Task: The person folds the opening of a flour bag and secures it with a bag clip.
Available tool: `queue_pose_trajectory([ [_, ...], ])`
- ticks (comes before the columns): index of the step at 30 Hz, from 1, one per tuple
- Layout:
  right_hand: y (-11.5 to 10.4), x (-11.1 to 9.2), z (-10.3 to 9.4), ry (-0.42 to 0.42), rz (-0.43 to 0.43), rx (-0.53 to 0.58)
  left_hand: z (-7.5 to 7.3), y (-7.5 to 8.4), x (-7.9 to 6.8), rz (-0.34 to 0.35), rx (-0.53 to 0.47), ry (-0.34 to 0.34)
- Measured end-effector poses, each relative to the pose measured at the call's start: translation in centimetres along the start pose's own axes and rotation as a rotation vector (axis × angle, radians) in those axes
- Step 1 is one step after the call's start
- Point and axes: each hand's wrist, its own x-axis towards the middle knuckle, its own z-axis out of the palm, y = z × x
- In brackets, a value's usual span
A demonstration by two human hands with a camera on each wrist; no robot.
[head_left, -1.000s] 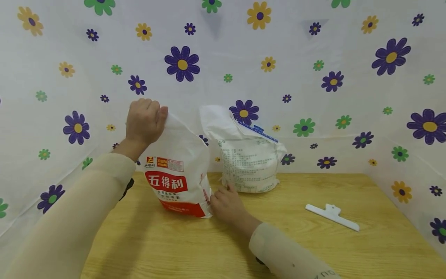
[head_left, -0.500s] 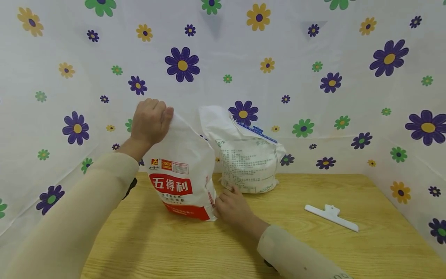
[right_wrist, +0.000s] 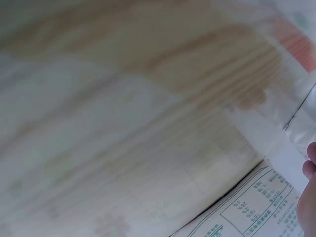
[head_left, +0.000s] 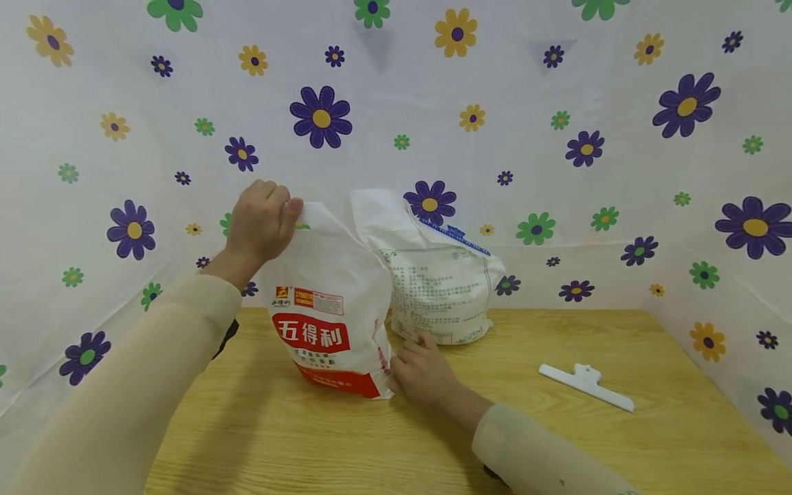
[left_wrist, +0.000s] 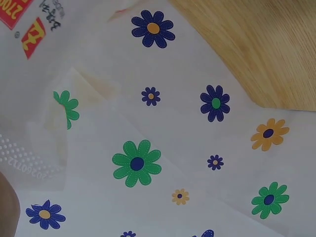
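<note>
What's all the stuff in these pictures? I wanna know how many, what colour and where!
red-print bag: 1, white and red, left of centre
green-print bag: 1, white and green, behind and right of the red-print bag
blue clip: 1, blue, on the green-print bag's top edge
white clip: 1, white, lying on the right
table: 1, yellowish wood, under the bags
sheet: white with purple, yellow and green flowers, behind and beside the table
left grip: 1, bare hand, holding the red-print bag's top
right grip: 1, bare hand, at that bag's lower right corner
sleeves: 2, beige, on the arms
</note>
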Motion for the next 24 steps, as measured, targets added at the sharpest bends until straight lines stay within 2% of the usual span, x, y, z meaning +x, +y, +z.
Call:
queue_pose_trajectory([
  [9,0.6,-0.7,-0.3,0.022,-0.008,0.036,0.2,0.6,-0.2,0.043,0.048,0.071],
  [17,1.2,-1.3,-0.8,0.005,-0.009,0.014,0.5,1.3,0.0,0.056,0.046,0.079],
  [24,1.5,-1.8,-0.7,0.01,0.008,0.048,0.3,1.7,-0.1,0.056,0.018,0.085],
])
